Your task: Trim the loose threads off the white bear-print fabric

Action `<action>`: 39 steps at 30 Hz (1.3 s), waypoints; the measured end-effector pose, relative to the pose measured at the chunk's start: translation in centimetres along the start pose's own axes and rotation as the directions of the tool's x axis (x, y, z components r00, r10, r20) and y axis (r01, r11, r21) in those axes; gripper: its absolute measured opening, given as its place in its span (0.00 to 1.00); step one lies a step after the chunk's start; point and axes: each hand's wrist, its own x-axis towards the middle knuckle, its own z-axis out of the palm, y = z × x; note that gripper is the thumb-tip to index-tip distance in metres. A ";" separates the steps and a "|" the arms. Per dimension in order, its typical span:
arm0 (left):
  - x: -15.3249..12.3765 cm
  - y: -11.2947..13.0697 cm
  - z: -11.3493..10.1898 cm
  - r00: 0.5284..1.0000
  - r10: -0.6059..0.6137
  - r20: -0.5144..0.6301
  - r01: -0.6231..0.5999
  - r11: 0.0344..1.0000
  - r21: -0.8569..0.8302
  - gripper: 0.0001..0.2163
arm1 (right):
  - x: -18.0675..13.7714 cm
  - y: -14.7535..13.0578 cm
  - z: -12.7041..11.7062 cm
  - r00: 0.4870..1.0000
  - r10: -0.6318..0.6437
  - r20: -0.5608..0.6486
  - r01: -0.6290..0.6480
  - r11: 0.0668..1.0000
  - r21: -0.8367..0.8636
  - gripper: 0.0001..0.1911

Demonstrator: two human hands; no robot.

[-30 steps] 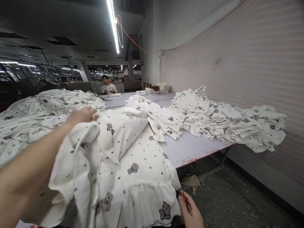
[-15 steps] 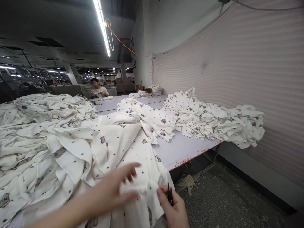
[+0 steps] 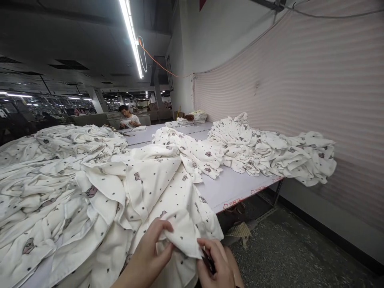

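A white garment (image 3: 156, 188) printed with small bears and dots lies spread over the near edge of the work table (image 3: 234, 186). My left hand (image 3: 151, 252) pinches a fold of its hem at the bottom of the view. My right hand (image 3: 217, 266) is closed beside it, touching the same hem and holding small dark snips (image 3: 207, 262) between its fingers. The two hands are a few centimetres apart on the cloth.
More of the same printed garments are heaped at the left (image 3: 45, 160), in the middle (image 3: 192, 150) and along the striped wall at the right (image 3: 270, 150). A seated person (image 3: 127, 119) works at the table's far end near folded stacks (image 3: 192, 118). Dark floor lies at the right.
My left hand came back from the far pile to the near hem and closed on it. My right hand rose to the hem with the snips. The view shifted slightly.
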 end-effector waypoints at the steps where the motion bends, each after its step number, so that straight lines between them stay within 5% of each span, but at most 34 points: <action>1: -0.2 -0.3 0.0 0.998 0.010 -0.055 -0.004 0.995 0.098 0.03 | 0.3 0.0 -0.2 1.000 -0.001 0.005 0.001 1.000 -0.008 0.19; 4: -0.6 -1.4 0.1 0.970 0.166 -0.180 -0.076 0.904 0.421 0.04 | 1.1 0.0 -0.8 0.999 0.008 0.044 -0.008 1.000 0.011 0.15; 7: -0.9 -2.1 0.9 0.808 0.554 -0.199 -0.279 0.658 0.699 0.11 | 1.4 -0.4 -1.1 0.996 -0.030 0.079 0.021 0.994 0.107 0.08; 9: -1.1 -2.0 1.9 0.705 0.697 -0.130 -0.420 0.558 0.716 0.15 | 1.3 -0.8 -1.2 0.994 -0.046 0.096 0.035 0.993 0.111 0.05; 10: -1.2 -1.8 2.4 0.690 0.717 -0.099 -0.483 0.558 0.674 0.14 | 1.3 -1.0 -1.3 0.994 -0.045 0.104 0.035 0.995 0.093 0.04; 12: -1.2 -1.4 3.2 0.722 0.688 -0.068 -0.558 0.637 0.532 0.12 | 1.3 -1.1 -1.6 0.992 -0.022 0.128 0.018 0.999 0.030 0.03; 16: -0.9 -1.1 3.3 0.824 0.559 -0.091 -0.516 0.807 0.286 0.10 | 1.6 -1.0 -3.3 0.960 -0.006 0.281 0.021 0.998 -0.052 0.03; 19: -0.7 -1.3 3.1 0.816 0.571 -0.093 -0.533 0.805 0.261 0.11 | 1.9 -1.3 -4.0 0.922 -0.082 0.378 0.089 0.996 0.000 0.11; 27: -0.3 -1.3 2.7 0.774 0.632 -0.040 -0.602 0.755 0.260 0.12 | 2.1 -1.4 -3.0 0.931 -0.093 0.352 0.053 0.991 0.120 0.12; 39: 0.0 -0.8 2.5 0.790 0.613 0.009 -0.588 0.755 0.291 0.13 | 1.9 -2.2 -3.6 0.929 -0.033 0.368 0.083 0.989 -0.120 0.12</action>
